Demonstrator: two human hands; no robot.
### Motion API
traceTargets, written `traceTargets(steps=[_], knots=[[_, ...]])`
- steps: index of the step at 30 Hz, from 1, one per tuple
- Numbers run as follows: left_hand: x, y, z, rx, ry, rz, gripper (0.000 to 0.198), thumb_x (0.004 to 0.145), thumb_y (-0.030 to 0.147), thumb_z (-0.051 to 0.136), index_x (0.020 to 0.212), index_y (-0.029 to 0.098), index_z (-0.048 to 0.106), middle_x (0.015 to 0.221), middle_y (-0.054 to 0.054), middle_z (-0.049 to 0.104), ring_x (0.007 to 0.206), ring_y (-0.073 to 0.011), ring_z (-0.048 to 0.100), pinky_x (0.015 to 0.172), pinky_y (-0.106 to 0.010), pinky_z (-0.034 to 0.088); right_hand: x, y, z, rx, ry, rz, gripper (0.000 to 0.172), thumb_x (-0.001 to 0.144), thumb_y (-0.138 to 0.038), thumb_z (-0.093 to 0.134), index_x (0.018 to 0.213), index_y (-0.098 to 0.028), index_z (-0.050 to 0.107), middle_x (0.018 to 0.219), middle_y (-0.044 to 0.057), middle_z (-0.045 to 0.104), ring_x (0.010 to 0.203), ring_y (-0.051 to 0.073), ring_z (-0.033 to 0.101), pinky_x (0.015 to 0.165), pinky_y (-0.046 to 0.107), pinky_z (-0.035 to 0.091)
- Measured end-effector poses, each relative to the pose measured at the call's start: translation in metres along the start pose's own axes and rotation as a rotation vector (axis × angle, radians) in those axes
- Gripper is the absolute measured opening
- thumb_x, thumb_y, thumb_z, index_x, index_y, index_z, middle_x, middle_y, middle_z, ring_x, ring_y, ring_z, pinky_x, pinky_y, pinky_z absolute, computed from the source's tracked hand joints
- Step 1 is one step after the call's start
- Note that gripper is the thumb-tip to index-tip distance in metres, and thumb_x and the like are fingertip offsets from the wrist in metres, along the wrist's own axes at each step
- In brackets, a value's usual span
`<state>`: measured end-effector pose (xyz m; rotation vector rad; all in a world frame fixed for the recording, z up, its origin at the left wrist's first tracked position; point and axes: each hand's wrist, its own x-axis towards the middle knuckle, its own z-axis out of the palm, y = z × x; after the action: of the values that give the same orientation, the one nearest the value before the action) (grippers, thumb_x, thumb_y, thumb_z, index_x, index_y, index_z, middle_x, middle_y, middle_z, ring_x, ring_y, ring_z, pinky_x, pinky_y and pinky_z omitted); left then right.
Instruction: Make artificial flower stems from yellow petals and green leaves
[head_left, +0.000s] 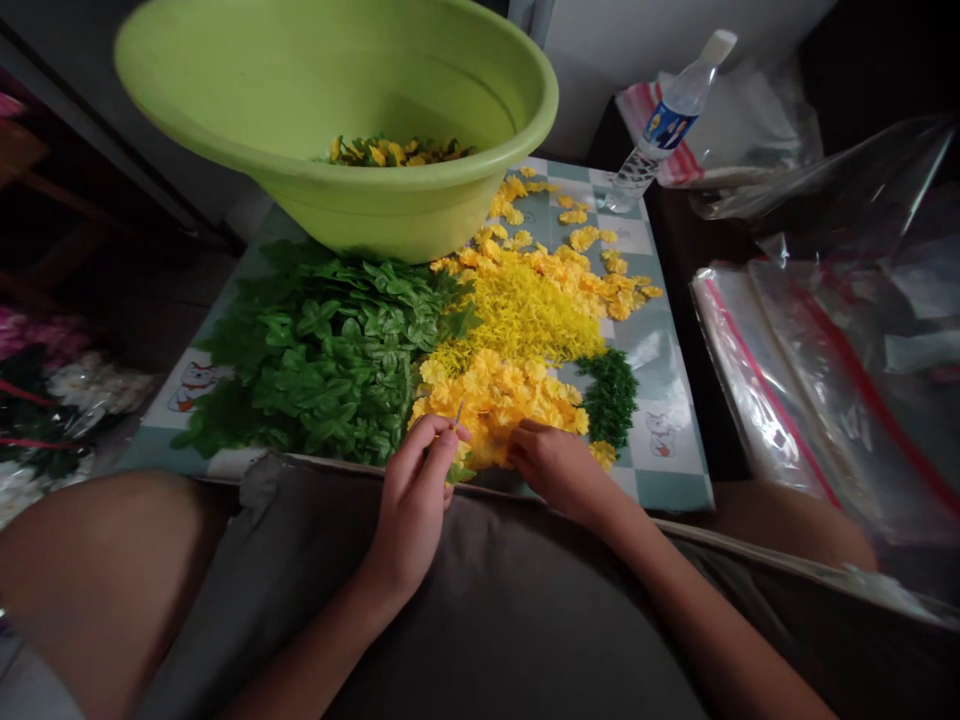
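Thumb and fingers of my left hand [426, 480] pinch a thin stem [458, 412] that points upward, with a bit of yellow-green leaf or petal [459, 472] below it. My right hand [559, 468] is closed at the near edge of a heap of yellow artificial flowers [502, 395]; its fingertips are hidden, so what they hold does not show. Left of the heap lies a thick pile of green artificial leaves [337, 350]. Behind the flowers spreads a bright yellow frilly pile [529, 310], and to their right sits a small dark green bunch [611, 398].
A large lime-green basin [322, 205] stands on the checkered table [675, 480], with finished-looking yellow and green pieces [397, 153] inside. A plastic bottle [667, 130] stands at the far right corner. Clear plastic bags [787, 380] lie beyond the table's right edge.
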<state>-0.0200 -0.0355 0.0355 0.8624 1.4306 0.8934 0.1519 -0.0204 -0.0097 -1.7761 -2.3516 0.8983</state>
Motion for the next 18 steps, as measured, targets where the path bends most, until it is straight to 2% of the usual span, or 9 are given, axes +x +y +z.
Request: traceTargets(steps=[5, 10, 12, 14, 16, 18], knots=[[0.0, 0.001, 0.0, -0.004, -0.021, 0.009, 0.017, 0.086, 0.034, 0.05, 0.075, 0.023, 0.057, 0.074, 0.003, 0.046, 0.053, -0.0092, 0.032, 0.041, -0.017, 0.027, -0.001, 0.011, -0.022, 0.198, 0.071, 0.028, 0.015, 0.08, -0.01, 0.055, 0.07, -0.016, 0.066, 0.073, 0.004, 0.064, 0.064, 0.013, 0.054, 0.062, 0.025, 0.038], [0.001, 0.0, 0.0, 0.065, -0.034, 0.031, 0.018, 0.088, 0.033, 0.046, 0.077, 0.023, 0.056, 0.075, 0.002, 0.047, 0.057, -0.011, 0.036, 0.044, -0.019, 0.028, -0.002, 0.012, -0.027, 0.381, 0.076, 0.048, 0.012, 0.079, -0.018, 0.059, 0.068, -0.015, 0.065, 0.066, 0.003, 0.061, 0.06, 0.012, 0.05, 0.057, 0.026, 0.037], [0.002, -0.001, 0.0, 0.14, -0.058, 0.105, 0.018, 0.09, 0.031, 0.045, 0.078, 0.023, 0.056, 0.078, 0.002, 0.049, 0.064, -0.0123, 0.043, 0.051, -0.021, 0.034, -0.003, 0.011, -0.028, 0.619, 0.059, 0.087, 0.012, 0.078, -0.025, 0.062, 0.071, -0.016, 0.066, 0.064, 0.001, 0.06, 0.057, 0.011, 0.049, 0.053, 0.025, 0.036], [0.002, -0.004, 0.0, 0.224, -0.109, 0.213, 0.018, 0.091, 0.026, 0.044, 0.078, 0.022, 0.055, 0.08, 0.001, 0.05, 0.073, -0.0137, 0.048, 0.064, -0.024, 0.039, -0.004, 0.009, -0.03, 1.015, 0.06, 0.162, 0.012, 0.073, -0.028, 0.068, 0.07, -0.017, 0.067, 0.06, -0.001, 0.058, 0.053, 0.009, 0.047, 0.052, 0.024, 0.035], [0.001, -0.005, 0.0, 0.286, -0.183, 0.313, 0.019, 0.093, 0.022, 0.042, 0.078, 0.02, 0.054, 0.082, 0.001, 0.051, 0.081, -0.0146, 0.051, 0.075, -0.026, 0.039, -0.005, 0.007, -0.03, 1.402, 0.054, 0.224, 0.012, 0.066, -0.027, 0.074, 0.067, -0.018, 0.068, 0.056, -0.003, 0.056, 0.05, 0.008, 0.045, 0.052, 0.024, 0.035], [0.0, -0.007, 0.001, 0.319, -0.254, 0.377, 0.021, 0.094, 0.021, 0.04, 0.078, 0.02, 0.054, 0.083, 0.0, 0.052, 0.084, -0.0147, 0.051, 0.078, -0.027, 0.038, -0.005, 0.005, -0.028, 1.602, 0.014, 0.243, 0.012, 0.063, -0.027, 0.078, 0.066, -0.019, 0.069, 0.053, -0.003, 0.055, 0.048, 0.008, 0.045, 0.052, 0.024, 0.035]])
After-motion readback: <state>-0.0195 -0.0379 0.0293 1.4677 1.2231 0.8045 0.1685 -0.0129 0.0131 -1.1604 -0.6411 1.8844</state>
